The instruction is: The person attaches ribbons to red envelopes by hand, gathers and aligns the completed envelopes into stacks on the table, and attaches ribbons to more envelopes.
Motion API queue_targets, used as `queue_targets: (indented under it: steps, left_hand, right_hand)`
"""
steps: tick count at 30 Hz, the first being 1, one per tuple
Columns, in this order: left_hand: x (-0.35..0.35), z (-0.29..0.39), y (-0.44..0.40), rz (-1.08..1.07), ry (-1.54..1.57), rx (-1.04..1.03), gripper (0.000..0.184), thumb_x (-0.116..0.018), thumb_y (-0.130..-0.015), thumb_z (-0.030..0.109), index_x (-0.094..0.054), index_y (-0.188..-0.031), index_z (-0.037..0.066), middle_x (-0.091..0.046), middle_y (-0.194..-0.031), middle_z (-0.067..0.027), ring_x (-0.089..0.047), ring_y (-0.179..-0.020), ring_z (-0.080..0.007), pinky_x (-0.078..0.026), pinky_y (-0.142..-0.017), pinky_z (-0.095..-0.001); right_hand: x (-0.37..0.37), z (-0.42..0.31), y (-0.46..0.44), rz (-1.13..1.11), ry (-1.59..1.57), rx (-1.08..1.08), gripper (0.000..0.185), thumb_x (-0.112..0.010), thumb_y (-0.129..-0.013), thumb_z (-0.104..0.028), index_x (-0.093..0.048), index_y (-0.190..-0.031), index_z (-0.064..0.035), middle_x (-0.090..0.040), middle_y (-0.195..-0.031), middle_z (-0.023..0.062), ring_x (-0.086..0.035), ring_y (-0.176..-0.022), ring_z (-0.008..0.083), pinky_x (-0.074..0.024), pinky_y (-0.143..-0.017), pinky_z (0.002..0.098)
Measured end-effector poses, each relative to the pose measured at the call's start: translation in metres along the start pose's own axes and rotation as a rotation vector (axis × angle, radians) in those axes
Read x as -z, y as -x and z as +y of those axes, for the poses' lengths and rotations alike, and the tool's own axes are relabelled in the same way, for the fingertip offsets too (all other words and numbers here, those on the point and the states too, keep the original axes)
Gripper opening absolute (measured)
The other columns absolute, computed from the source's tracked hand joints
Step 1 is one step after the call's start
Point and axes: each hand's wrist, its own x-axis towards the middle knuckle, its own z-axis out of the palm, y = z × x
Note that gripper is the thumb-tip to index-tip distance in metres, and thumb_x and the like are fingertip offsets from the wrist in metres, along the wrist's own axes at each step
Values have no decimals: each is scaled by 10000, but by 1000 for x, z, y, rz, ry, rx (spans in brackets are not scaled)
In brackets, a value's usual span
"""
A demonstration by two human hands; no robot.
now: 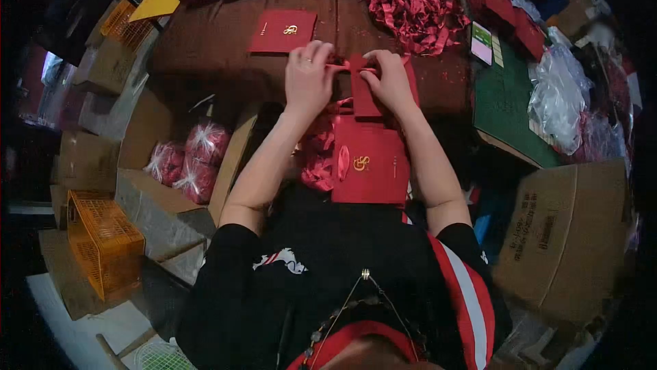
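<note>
Ribbon [339, 67] pinched in left grip [310, 78], right [391, 81] touching bag [365, 99]

Gold letters [361, 163], kinda like GS, can be made out on the lower red pouch [380, 182] and upper red pouch [269, 34]; carton [571, 240] print can't really be read

The bare left forearm [263, 164] comes out of a short black fabric sleeve [234, 247] left of the frame's centre and slants up and inward. The bare right forearm [438, 164] leans inward from the opposite side. At upper centre the left hand [309, 77] and right hand [393, 82] sit near each other, backs up, fingers bent, thumbs turned inward, elbows well apart.
</note>
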Motion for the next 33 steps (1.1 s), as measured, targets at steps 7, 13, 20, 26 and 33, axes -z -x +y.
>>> queue_targets:
  steps: [7,13,20,26,33]
  left_hand:
    - [-21,20,8,-441,74,-144,500,-686,-890,337,-591,-1297,62,-552,-1373,-115,-459,-1303,-360,-395,-1067,-492]
    - [-25,11,-5,-527,41,-186,493,-680,-906,344,-588,-1324,98,-547,-1397,-73,-450,-1318,-344,-398,-1072,-500]
    - [-27,0,-23,-657,-36,-111,484,-651,-929,289,-558,-1377,131,-475,-1491,-25,-383,-1396,-328,-334,-1140,-500]
    - [-25,8,-24,-705,-99,-90,484,-623,-931,233,-533,-1397,139,-436,-1516,-32,-344,-1419,-337,-310,-1147,-539]
    - [-30,5,-12,-391,-43,-185,414,-670,-907,239,-597,-1296,120,-485,-1449,-128,-435,-1332,-373,-366,-1084,-515]
  right_hand:
    - [43,22,-11,212,-194,-321,356,-773,-837,-288,-656,-1099,-77,-643,-1067,97,-586,-1054,281,-483,-880,426]
    - [45,51,-37,93,315,-456,349,-745,-842,-397,-685,-1025,-106,-697,-859,51,-678,-822,271,-536,-734,433]
    - [49,63,-23,401,-18,-369,302,-744,-860,-268,-720,-1115,-109,-725,-900,104,-671,-779,244,-515,-692,370]
    - [83,32,-4,298,-1180,-675,280,-655,-958,-172,-671,-1207,-44,-693,-964,57,-603,-758,100,-459,-609,268]
    - [72,3,-5,173,-1138,-479,198,-625,-963,-115,-562,-1117,-8,-672,-885,68,-641,-787,123,-525,-720,277]
